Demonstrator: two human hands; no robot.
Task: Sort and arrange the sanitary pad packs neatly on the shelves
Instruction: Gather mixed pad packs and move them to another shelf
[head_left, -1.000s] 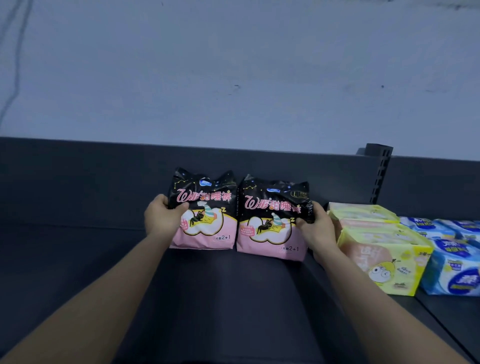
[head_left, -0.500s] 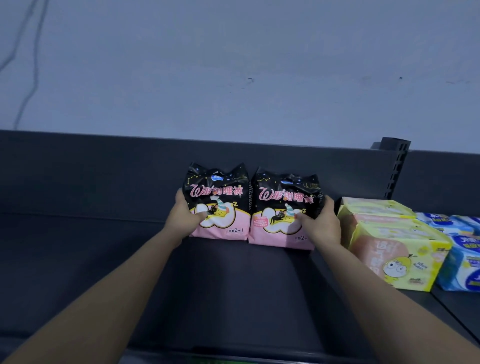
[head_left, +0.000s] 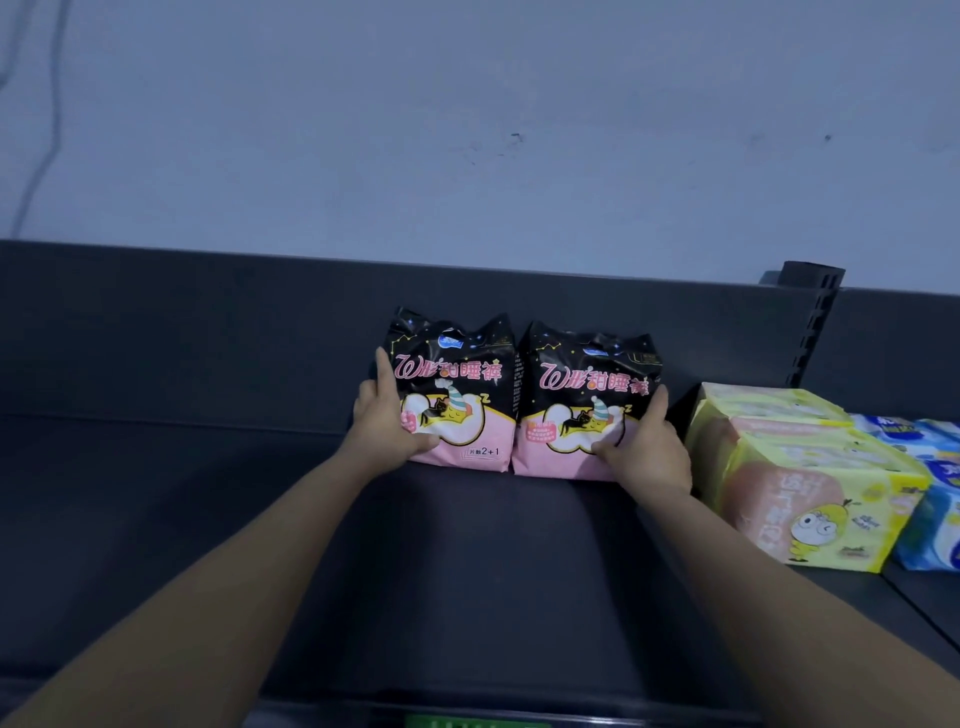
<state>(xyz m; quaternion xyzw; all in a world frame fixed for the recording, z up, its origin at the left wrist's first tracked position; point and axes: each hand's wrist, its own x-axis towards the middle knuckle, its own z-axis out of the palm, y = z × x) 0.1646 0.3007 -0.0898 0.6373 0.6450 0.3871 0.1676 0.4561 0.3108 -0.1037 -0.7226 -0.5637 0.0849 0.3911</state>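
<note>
1. The left black-and-pink pack (head_left: 457, 395) and the right black-and-pink pack (head_left: 582, 405) stand upright side by side. Their inner edges touch, just toward 12 o'clock from the middle of the view.
2. They sit at the rear of the dark grey shelf (head_left: 467, 571), at the foot of its back panel (head_left: 208, 332).
3. Both packs face the camera. Each has a black starry top with pink lettering, a sleeping cartoon figure on a white cloud, and a pink bottom. The left one reads "2+1" near its lower right corner.
4. The left hand (head_left: 384, 421) grips the left pack at its 9 o'clock edge. The thumb lies across the lower front and the index finger stretches straight up the side. The other fingers are hidden.
5. The right hand (head_left: 644, 452) grips the right pack at its 3 o'clock edge in the same way, with the thumb on the lower front and the index finger up the side. Its remaining fingers cannot be seen.
6. At 3 o'clock from the right hand, just beside it, a row of yellow packs (head_left: 810, 483) runs front to back. The nearest one shows a wide-eyed cartoon face.
7. Blue-and-white packs (head_left: 930, 467) sit against the yellow row's 3 o'clock side and are cut off by the frame.
8. A slotted black upright (head_left: 815, 322) rises at 2 o'clock behind the yellow row.
9. A pale wall (head_left: 467, 130) fills the upper half, with a thin cable (head_left: 47, 130) at 10 o'clock.
10. A green strip (head_left: 478, 722) shows at 6 o'clock on the shelf's front edge.
</note>
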